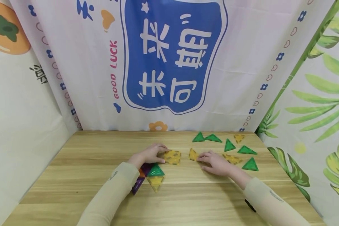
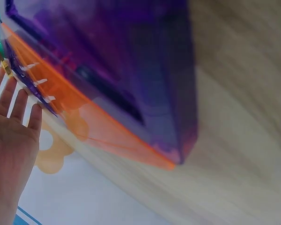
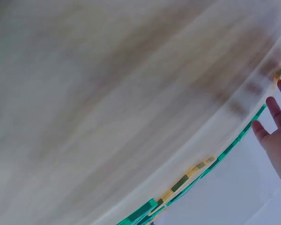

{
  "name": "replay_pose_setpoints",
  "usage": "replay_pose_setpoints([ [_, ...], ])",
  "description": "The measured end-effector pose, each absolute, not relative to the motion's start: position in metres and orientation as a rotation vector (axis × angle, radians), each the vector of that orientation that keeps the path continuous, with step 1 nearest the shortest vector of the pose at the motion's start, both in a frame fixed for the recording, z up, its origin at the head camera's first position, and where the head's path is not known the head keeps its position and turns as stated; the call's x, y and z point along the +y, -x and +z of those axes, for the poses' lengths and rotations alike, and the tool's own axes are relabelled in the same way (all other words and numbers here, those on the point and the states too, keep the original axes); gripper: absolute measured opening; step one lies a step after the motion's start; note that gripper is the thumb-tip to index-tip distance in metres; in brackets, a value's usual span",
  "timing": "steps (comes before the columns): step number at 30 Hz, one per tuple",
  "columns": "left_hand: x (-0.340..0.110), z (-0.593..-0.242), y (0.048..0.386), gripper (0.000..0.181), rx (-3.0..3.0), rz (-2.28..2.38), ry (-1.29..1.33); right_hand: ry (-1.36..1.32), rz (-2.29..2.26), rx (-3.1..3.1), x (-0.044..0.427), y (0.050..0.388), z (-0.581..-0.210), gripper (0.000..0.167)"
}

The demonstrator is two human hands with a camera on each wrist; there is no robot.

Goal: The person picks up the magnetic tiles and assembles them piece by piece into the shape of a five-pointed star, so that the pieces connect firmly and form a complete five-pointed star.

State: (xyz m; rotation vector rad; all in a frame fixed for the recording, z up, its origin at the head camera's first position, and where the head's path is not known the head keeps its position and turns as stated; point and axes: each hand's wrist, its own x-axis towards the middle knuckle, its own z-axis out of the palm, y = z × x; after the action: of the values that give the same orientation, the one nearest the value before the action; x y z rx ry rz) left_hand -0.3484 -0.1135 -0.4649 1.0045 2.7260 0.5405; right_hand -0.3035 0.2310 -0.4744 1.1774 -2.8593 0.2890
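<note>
My left hand (image 1: 151, 153) touches the left side of a squarish patch of translucent yellow magnetic tiles (image 1: 175, 158), thumb at the near corner, fingers at the far one. In the left wrist view its fingers (image 2: 18, 105) look fairly straight. To the right, the fingertips of my right hand (image 1: 217, 164) touch the right end of a yellow triangular tile (image 1: 192, 154), which lies apart from the patch. The right thumb stays off that tile. Beneath the left wrist sits a cluster with a green tile (image 1: 156, 170), a yellow triangle (image 1: 156, 182), purple (image 2: 145, 61) and orange (image 2: 103, 126) pieces.
Several green triangular tiles (image 1: 250, 164) lie scattered on the right of the wooden table (image 1: 186, 201). Among them are yellow tiles (image 1: 233, 159) behind the right hand and a small yellow one (image 1: 239, 138). A printed cloth (image 1: 237, 78) hangs along the table's back edge.
</note>
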Motion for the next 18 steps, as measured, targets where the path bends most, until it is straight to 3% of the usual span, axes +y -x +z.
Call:
replay_pose_setpoints([
  [18,-0.107,-0.465,0.353,0.062,2.774,0.468,-0.972,-1.425,0.416,-2.799,0.234,0.282,-0.466,0.032],
])
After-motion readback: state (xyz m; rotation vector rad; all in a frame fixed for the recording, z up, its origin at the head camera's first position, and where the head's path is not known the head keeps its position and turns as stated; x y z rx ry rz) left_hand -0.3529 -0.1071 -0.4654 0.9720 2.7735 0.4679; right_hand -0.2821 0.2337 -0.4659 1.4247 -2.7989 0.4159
